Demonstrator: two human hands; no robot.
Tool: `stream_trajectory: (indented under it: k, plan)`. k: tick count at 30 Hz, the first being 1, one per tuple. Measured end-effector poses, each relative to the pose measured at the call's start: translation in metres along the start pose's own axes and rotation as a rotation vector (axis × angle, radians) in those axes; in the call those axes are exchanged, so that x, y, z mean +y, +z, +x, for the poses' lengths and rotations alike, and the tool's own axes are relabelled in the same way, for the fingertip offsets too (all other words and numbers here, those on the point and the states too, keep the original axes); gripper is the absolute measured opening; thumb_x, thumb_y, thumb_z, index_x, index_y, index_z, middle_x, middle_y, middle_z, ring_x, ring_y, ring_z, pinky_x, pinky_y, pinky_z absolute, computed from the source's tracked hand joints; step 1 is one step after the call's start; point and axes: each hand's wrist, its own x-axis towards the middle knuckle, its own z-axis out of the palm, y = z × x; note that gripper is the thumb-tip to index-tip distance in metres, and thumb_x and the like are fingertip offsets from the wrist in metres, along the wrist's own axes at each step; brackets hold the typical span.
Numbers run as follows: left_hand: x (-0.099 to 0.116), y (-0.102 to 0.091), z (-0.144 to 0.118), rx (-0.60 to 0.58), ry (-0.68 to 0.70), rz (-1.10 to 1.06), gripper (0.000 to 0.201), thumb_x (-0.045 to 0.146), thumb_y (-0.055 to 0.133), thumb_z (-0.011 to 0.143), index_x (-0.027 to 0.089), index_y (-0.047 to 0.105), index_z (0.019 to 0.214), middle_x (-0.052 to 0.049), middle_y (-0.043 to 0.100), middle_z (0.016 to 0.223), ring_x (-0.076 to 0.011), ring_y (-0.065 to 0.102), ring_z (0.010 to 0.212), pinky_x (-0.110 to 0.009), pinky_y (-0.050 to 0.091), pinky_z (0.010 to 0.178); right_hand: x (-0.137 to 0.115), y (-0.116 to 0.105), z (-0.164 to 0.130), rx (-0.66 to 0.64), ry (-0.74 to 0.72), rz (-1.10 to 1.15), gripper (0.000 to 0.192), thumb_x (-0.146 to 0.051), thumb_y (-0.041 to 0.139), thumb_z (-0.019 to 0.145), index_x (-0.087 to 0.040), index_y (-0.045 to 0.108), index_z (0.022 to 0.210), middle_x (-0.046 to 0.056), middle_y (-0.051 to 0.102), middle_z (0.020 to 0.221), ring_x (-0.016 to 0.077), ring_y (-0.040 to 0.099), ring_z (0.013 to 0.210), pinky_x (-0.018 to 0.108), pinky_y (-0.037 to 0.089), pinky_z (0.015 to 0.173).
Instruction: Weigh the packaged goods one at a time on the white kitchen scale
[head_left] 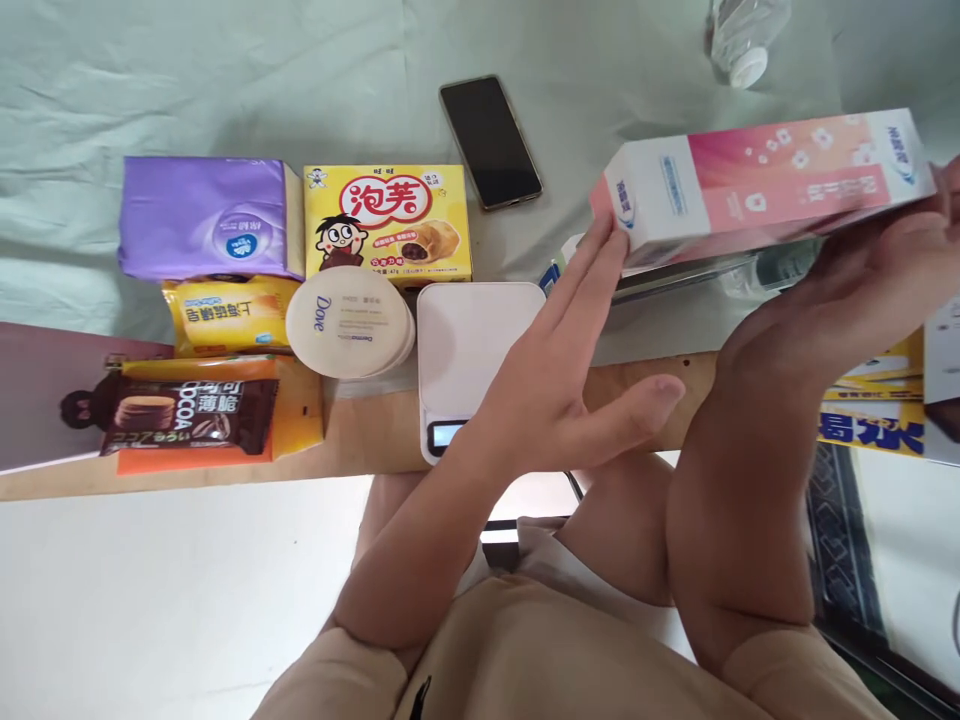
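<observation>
Holding: a long pink and white carton point(757, 185) is lifted above the surface point(360, 440), lying on its side with its length running left to right.
Right hand point(862, 300): it cups the carton from below at the right end, palm up and fingers curled under the box, so the weight rests on it.
Left hand point(570, 370): flat and spread wide, fingers straight; its fingertips point(611, 235) touch the carton's left end, steadying it rather than gripping, and the thumb sticks out to the right, free.
Carton's place: at the right of the scene, in the air over a clear bottle point(780, 265) that lies half hidden beneath it; apart from the scale.
Scale point(469, 340): a small white kitchen scale sits near the middle, platform bare, its display at the near edge facing the person, just left of the left forearm.
Left group: a purple tissue pack point(202, 215), a yellow puff box point(386, 222), a round Dove tin point(349, 320), a yellow snack packet point(229, 315) and a brown cocoa wafer pack point(187, 415) on an orange box point(296, 420) lie close together, labels up, so each can be read.
Far side: a dark phone point(489, 140) lies face up on the pale green cloth point(225, 80), well apart from the carton; a water bottle point(742, 40) shows at the far edge.
Right edge: blue and yellow packaging point(874, 420) is partly hidden by the right forearm; what it holds cannot be told.
</observation>
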Motion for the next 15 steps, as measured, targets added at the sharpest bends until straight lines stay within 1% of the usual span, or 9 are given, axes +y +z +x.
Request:
stream_trajectory:
  k: [3, 5, 6, 7, 9, 10, 12, 13, 15]
  plan:
    - [0.002, 0.001, 0.003, 0.081, 0.045, -0.003, 0.083, 0.074, 0.044, 0.109, 0.022, 0.040, 0.174, -0.009, 0.038, 0.189, -0.0331, 0.027, 0.181, -0.053, 0.029, 0.151, -0.002, 0.007, -0.008, 0.022, -0.189, 0.068, 0.059, -0.064, 0.026, 0.108, -0.046, 0.081, 0.119, -0.015, 0.067, 0.155, 0.0372, 0.051, 0.166, 0.071, 0.052, 0.115]
    - [0.009, -0.004, 0.003, 0.189, 0.050, -0.049, 0.079, 0.079, 0.040, 0.110, 0.026, 0.048, 0.168, -0.003, 0.045, 0.186, -0.0341, 0.031, 0.180, -0.051, 0.032, 0.150, -0.010, 0.016, -0.016, 0.023, -0.356, 0.173, 0.050, -0.051, 0.034, 0.104, -0.044, 0.081, 0.119, -0.009, 0.075, 0.135, 0.0323, 0.063, 0.155, 0.068, 0.047, 0.126]
    - [0.013, -0.009, 0.002, 0.261, 0.034, -0.073, 0.075, 0.080, 0.041, 0.110, 0.028, 0.054, 0.162, -0.001, 0.051, 0.181, -0.0343, 0.037, 0.178, -0.051, 0.036, 0.148, -0.016, 0.020, -0.023, 0.007, -0.411, 0.219, 0.047, -0.047, 0.038, 0.102, -0.043, 0.081, 0.120, -0.008, 0.076, 0.130, 0.0310, 0.065, 0.152, 0.065, 0.047, 0.129]
    - [0.019, -0.017, -0.002, 0.338, 0.013, -0.085, 0.071, 0.080, 0.046, 0.109, 0.030, 0.060, 0.156, 0.000, 0.058, 0.175, -0.0340, 0.045, 0.174, -0.050, 0.041, 0.146, -0.023, 0.023, -0.032, -0.015, -0.435, 0.247, 0.044, -0.047, 0.042, 0.101, -0.044, 0.081, 0.121, -0.007, 0.077, 0.131, 0.0304, 0.066, 0.151, 0.061, 0.048, 0.130]
    - [0.034, -0.040, -0.013, 0.434, -0.045, -0.060, 0.061, 0.075, 0.060, 0.105, 0.032, 0.068, 0.149, 0.000, 0.069, 0.160, -0.0311, 0.060, 0.160, -0.047, 0.052, 0.138, -0.036, 0.026, -0.055, -0.072, -0.408, 0.245, 0.042, -0.052, 0.048, 0.100, -0.049, 0.080, 0.127, -0.011, 0.074, 0.145, 0.0302, 0.061, 0.158, 0.056, 0.051, 0.130]
    - [0.043, -0.054, -0.022, 0.433, -0.090, -0.030, 0.062, 0.071, 0.068, 0.103, 0.033, 0.068, 0.151, -0.001, 0.070, 0.158, -0.0313, 0.063, 0.155, -0.046, 0.055, 0.135, -0.042, 0.025, -0.069, -0.097, -0.383, 0.230, 0.042, -0.054, 0.051, 0.098, -0.053, 0.079, 0.130, -0.014, 0.071, 0.151, 0.0299, 0.057, 0.162, 0.054, 0.052, 0.131]
    - [0.063, -0.082, -0.040, 0.331, -0.268, 0.029, 0.060, 0.071, 0.062, 0.107, 0.035, 0.070, 0.154, 0.000, 0.072, 0.156, -0.0325, 0.066, 0.150, -0.045, 0.058, 0.131, -0.049, 0.021, -0.096, -0.135, -0.337, 0.210, 0.046, -0.057, 0.056, 0.093, -0.058, 0.078, 0.133, -0.019, 0.067, 0.158, 0.0302, 0.053, 0.166, 0.055, 0.049, 0.135]
    - [0.073, -0.093, -0.048, 0.268, -0.395, 0.072, 0.063, 0.075, 0.060, 0.107, 0.038, 0.068, 0.158, 0.002, 0.071, 0.159, -0.0337, 0.065, 0.152, -0.047, 0.057, 0.132, -0.050, 0.018, -0.108, -0.155, -0.314, 0.212, 0.049, -0.057, 0.057, 0.090, -0.059, 0.078, 0.134, -0.019, 0.066, 0.159, 0.0311, 0.051, 0.167, 0.058, 0.048, 0.137]
    - [0.093, -0.107, -0.062, 0.165, -0.480, 0.162, 0.065, 0.077, 0.065, 0.103, 0.040, 0.070, 0.157, 0.002, 0.077, 0.151, -0.0359, 0.073, 0.141, -0.048, 0.066, 0.119, -0.046, 0.013, -0.126, -0.171, -0.276, 0.231, 0.053, -0.059, 0.058, 0.085, -0.058, 0.079, 0.134, -0.016, 0.067, 0.159, 0.0342, 0.051, 0.166, 0.063, 0.045, 0.138]
